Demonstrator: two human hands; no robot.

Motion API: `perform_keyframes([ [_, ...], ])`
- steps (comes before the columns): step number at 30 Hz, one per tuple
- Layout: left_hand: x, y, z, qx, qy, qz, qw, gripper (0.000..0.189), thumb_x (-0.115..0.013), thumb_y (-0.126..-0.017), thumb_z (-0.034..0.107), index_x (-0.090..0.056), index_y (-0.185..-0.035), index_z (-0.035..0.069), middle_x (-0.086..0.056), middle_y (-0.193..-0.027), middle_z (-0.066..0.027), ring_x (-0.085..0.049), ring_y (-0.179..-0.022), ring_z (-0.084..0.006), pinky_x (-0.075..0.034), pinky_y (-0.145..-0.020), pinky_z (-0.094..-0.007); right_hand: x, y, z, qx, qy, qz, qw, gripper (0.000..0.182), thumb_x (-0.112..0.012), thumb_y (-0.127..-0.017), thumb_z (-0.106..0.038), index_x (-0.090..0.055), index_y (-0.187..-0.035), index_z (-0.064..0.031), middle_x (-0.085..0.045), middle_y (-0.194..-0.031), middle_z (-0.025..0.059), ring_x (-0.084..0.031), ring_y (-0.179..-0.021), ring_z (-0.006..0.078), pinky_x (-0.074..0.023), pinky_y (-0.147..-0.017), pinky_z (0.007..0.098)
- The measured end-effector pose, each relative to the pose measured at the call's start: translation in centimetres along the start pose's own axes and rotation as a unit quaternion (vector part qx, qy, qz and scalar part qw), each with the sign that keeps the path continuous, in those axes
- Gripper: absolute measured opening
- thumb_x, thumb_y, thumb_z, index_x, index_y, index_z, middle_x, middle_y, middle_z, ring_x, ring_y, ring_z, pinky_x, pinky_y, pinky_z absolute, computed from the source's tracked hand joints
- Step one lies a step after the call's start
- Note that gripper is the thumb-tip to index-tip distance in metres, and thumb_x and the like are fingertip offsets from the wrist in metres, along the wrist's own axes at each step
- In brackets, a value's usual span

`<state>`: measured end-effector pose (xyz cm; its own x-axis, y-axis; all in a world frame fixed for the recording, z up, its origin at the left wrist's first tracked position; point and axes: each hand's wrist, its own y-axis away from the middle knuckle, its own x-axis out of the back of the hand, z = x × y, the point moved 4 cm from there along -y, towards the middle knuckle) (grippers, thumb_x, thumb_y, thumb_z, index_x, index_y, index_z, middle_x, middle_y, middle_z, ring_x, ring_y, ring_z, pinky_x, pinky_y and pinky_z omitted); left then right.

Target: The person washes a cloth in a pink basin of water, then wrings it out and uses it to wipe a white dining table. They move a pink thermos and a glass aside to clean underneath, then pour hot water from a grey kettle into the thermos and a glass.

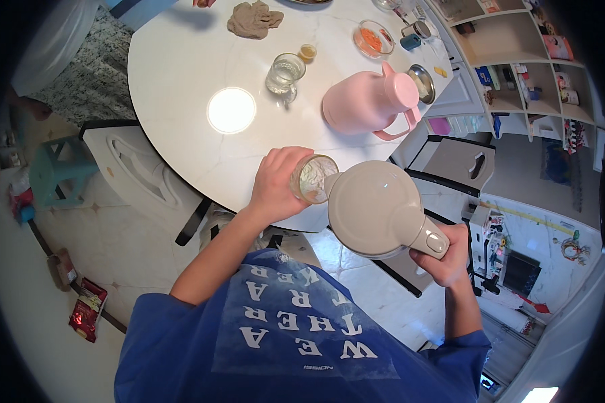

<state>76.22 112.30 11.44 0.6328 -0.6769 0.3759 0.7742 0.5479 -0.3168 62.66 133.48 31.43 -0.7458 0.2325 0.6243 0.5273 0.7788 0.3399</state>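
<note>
My left hand (277,189) is wrapped around a drinking glass (315,179) at the near edge of the table. The fill level inside the glass is hard to tell. In my right hand (446,259) is the handle of a beige electric kettle (375,206), its lid closed. The kettle's spout meets or overhangs the rim of the glass; whether water is flowing cannot be made out. Beyond the kettle stands a pink vacuum jug (360,103) with its lid on. Further left, a glass mug (286,75) holds clear liquid.
On the white round-edged table (181,95) are a small cup of amber liquid (307,52), a brown cloth (254,20), a glass bowl with orange pieces (373,40) and a metal bowl (422,83). Chairs (141,166) surround it. Another person's hand (203,2) shows at the far edge.
</note>
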Motion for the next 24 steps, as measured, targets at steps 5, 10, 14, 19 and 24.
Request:
perform_keyframes([
  [5, 0.8, 0.4, 0.0, -0.023, 0.003, 0.007, 1.000, 0.069, -0.091, -0.059, 0.023, -0.061, -0.119, 0.008, -0.063, -0.115, -0.0096, -0.059, -0.105, -0.0314, -0.048, -0.091, -0.0419, -0.6, -0.1, -1.7, -0.027, 0.040, 0.000, 0.999, 0.013, -0.076, -0.069, -0.008, -0.071, -0.075, 0.0025, -0.068, -0.064, 0.0081, -0.061, -0.056, 0.0106, -0.0498, -0.056, 0.0270],
  [10, 1.5, 0.8, -0.1, -0.026, 0.004, 0.004, 1.000, 0.067, -0.090, -0.060, 0.025, -0.061, -0.118, 0.008, -0.063, -0.115, -0.0091, -0.060, -0.105, -0.0302, -0.047, -0.091, -0.0408, -1.0, -0.9, -3.4, -0.025, 0.063, -0.020, 0.997, 0.014, -0.075, -0.069, -0.009, -0.070, -0.074, 0.0029, -0.066, -0.061, 0.0098, -0.059, -0.052, 0.0132, -0.0484, -0.054, 0.0284],
  [14, 1.8, 1.0, -0.3, -0.029, 0.002, 0.005, 1.000, 0.065, -0.089, -0.061, 0.026, -0.061, -0.118, 0.007, -0.064, -0.115, -0.0089, -0.060, -0.105, -0.0299, -0.047, -0.091, -0.0404, -1.1, -1.7, -4.7, -0.022, 0.105, -0.049, 0.993, 0.015, -0.075, -0.067, -0.009, -0.069, -0.072, 0.0039, -0.063, -0.058, 0.0122, -0.057, -0.049, 0.0172, -0.0472, -0.052, 0.0298],
  [19, 2.0, 1.2, -0.5, -0.027, 0.014, 0.011, 0.999, 0.068, -0.087, -0.058, 0.020, -0.061, -0.120, 0.010, -0.063, -0.115, -0.0067, -0.058, -0.105, -0.0299, -0.048, -0.091, -0.0411, -1.2, -2.7, -6.4, -0.036, 0.139, -0.070, 0.987, 0.016, -0.075, -0.068, -0.010, -0.068, -0.071, 0.0043, -0.062, -0.057, 0.0138, -0.057, -0.047, 0.0207, -0.0476, -0.052, 0.0305],
  [24, 1.9, 1.6, -0.9, -0.014, 0.018, 0.003, 1.000, 0.068, -0.087, -0.058, 0.018, -0.061, -0.120, 0.010, -0.062, -0.116, -0.0054, -0.057, -0.106, -0.0289, -0.047, -0.092, -0.0409, -1.8, -3.8, -7.6, -0.048, 0.155, -0.084, 0.983, 0.017, -0.075, -0.069, -0.011, -0.070, -0.073, 0.0044, -0.064, -0.059, 0.0163, -0.064, -0.051, 0.0240, -0.0499, -0.055, 0.0317],
])
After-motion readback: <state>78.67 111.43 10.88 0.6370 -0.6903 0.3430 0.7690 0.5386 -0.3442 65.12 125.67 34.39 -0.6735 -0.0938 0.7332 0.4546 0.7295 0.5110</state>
